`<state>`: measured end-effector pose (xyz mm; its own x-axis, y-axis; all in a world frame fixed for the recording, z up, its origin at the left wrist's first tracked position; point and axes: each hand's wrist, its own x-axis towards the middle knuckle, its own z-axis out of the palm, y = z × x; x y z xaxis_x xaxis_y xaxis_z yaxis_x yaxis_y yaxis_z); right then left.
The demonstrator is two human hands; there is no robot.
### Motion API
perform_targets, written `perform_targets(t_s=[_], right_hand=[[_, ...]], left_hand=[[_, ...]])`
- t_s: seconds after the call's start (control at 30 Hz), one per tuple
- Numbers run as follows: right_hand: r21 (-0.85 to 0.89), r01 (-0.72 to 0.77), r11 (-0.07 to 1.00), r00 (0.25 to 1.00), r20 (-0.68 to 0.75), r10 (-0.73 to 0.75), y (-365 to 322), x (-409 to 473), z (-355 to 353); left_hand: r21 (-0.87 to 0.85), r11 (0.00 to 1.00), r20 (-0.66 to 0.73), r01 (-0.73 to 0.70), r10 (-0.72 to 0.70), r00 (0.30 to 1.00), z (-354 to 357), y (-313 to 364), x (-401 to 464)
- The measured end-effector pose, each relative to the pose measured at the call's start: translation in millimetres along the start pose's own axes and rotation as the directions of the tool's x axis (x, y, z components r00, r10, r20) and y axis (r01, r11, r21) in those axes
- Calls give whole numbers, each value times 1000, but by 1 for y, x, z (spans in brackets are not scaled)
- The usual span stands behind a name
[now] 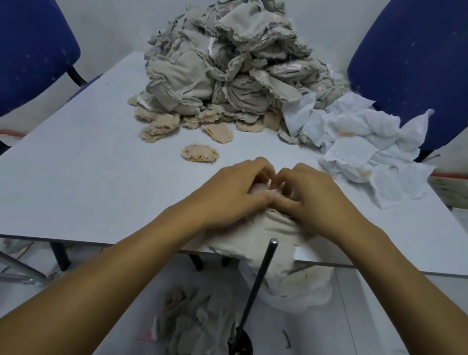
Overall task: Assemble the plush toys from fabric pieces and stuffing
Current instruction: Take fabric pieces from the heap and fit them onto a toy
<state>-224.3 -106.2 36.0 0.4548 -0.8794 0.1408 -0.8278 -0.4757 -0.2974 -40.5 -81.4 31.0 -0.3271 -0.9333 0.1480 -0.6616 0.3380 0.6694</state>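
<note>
1. A beige plush piece (263, 236) is laid at the near edge of the white tabletop (76, 169), partly hanging over it.
2. The top of the piece is pinched by the left hand (237, 187) and the right hand (311, 198), with fingers curled and fingertips close together.
3. A big pile of beige fabric pieces (228, 64) is seen at the far side.
4. Small round tan patches (200, 153) are spread in front of the pile.
5. White stuffing sheets (368, 142) are heaped on the right.
6. A dark rod (259, 281) is stood below the edge.
</note>
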Motion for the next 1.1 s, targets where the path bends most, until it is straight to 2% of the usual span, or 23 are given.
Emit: perform_targets(t_s=[0.07,0.13,0.33,0.43,0.53,0.67,0.73,0.87,0.9,1.0,1.1], right_hand=[[51,14,999,1000,-29,-13,-2,-2,2],[72,23,997,1000,-13,-22,-2,-3,2],[103,-19,994,980,197,-1,-2,-9,5],[104,-1,995,994,106,-10,-1,-11,11],[224,-17,974,1000,-21,23,2,-10,14],[277,-42,960,997,-56,60,2,-8,9],[279,-38,959,999,1,39,1,-8,8],[322,-66,944,955,296,-34,-5,-14,3],[317,-54,947,954,296,-45,-5,-15,2],[345,9,939,990,127,-56,-4,-16,0],[397,46,917,995,67,-79,-1,-21,-3]], left_hand=[[146,989,37,2,-8,999,3,-6,1],[247,969,11,5,-8,1000,3,-12,5],[126,992,59,28,-36,998,-2,-20,9],[63,997,117,43,-50,992,-5,-20,10],[54,996,159,68,-76,984,-10,-18,10],[93,993,227,75,-94,969,-11,-16,7],[70,996,223,63,-77,972,-10,-16,7],[-57,995,81,87,-82,993,-8,-16,6],[-88,991,78,100,-93,993,-9,-15,6],[-143,983,195,113,-84,977,-12,-9,2],[-4,998,365,63,-57,929,-19,0,-2]])
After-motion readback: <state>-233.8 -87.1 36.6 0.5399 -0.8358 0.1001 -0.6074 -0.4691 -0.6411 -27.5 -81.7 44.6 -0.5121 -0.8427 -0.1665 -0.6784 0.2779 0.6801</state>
